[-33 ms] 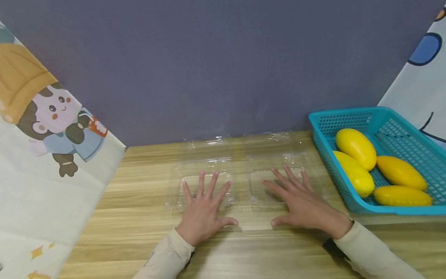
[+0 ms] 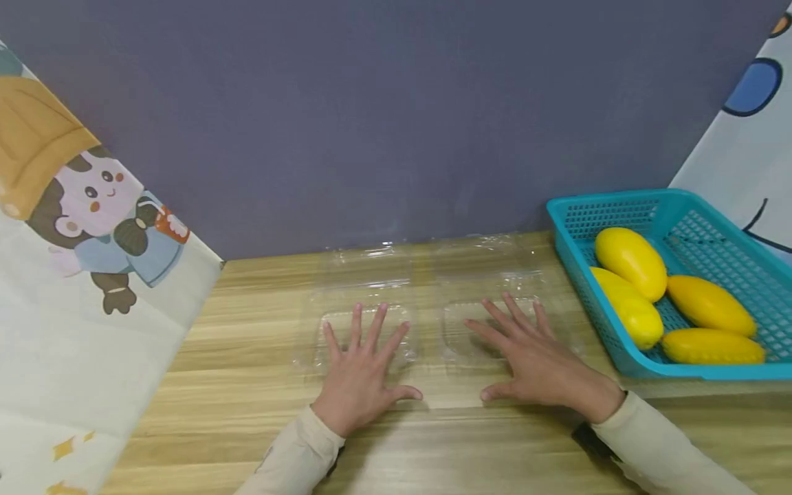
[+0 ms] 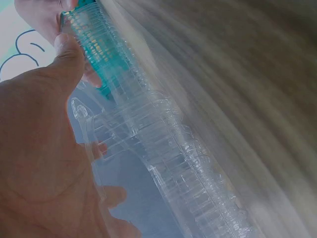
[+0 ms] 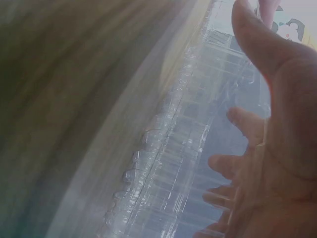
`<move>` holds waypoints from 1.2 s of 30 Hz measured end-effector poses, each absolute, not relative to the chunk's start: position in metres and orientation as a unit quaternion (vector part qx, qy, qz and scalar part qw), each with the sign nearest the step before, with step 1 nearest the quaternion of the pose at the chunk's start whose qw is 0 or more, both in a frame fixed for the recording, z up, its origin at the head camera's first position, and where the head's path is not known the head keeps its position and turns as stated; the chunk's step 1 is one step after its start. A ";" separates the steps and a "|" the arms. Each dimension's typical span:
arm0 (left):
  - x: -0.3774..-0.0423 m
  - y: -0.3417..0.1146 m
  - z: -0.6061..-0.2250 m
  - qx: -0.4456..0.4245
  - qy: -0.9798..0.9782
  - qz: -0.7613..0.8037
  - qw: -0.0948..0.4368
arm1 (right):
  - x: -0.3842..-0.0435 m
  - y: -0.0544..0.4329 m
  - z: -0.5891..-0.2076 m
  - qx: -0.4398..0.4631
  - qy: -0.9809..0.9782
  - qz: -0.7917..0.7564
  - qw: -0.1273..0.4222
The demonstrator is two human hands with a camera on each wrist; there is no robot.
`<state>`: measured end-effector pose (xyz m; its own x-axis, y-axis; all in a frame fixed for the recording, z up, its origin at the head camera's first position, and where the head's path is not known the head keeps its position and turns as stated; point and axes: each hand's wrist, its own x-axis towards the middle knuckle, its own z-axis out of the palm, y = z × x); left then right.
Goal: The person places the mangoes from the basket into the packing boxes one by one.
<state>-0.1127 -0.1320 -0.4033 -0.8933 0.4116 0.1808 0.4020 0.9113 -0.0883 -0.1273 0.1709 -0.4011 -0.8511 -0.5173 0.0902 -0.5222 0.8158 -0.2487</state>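
Two clear plastic clamshell boxes lie side by side on the wooden table, their lids folded back toward the wall: a left box (image 2: 371, 267) and a right box (image 2: 489, 261). My left hand (image 2: 359, 385) is spread over the near part of the left box, fingers straight and apart. Over the right box, my right hand (image 2: 541, 368) is spread the same way. Neither hand holds anything. Both wrist views show fingers through the clear walls of the left box (image 3: 163, 134) and right box (image 4: 183, 124); whether they touch the plastic, I cannot tell.
A teal plastic basket (image 2: 584, 313) stands to the right on the table (image 2: 229, 357), holding several yellow mango-like fruits (image 2: 631, 265). A grey-blue wall (image 2: 396, 124) closes the back. Printed cloth panels (image 2: 56, 357) flank both sides.
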 end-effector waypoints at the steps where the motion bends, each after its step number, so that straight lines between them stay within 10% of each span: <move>1: -0.113 -0.132 -0.403 -0.209 -0.972 0.025 0.101 | -0.128 0.171 -0.401 0.273 -0.953 0.133 0.011; 20: -0.105 -0.117 -0.397 -0.259 -0.956 0.011 0.138 | -0.123 0.173 -0.396 0.276 -0.952 0.131 0.021; 36: -0.104 -0.038 -0.385 -0.262 -0.894 -0.363 -0.007 | -0.118 0.206 -0.343 0.230 -0.960 0.137 0.079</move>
<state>-0.1038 -0.0379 -0.3845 -0.8623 0.4742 0.1774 0.4637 0.5990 0.6528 -0.1175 0.2058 -0.3431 -0.8817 -0.4197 0.2154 -0.4632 0.8567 -0.2268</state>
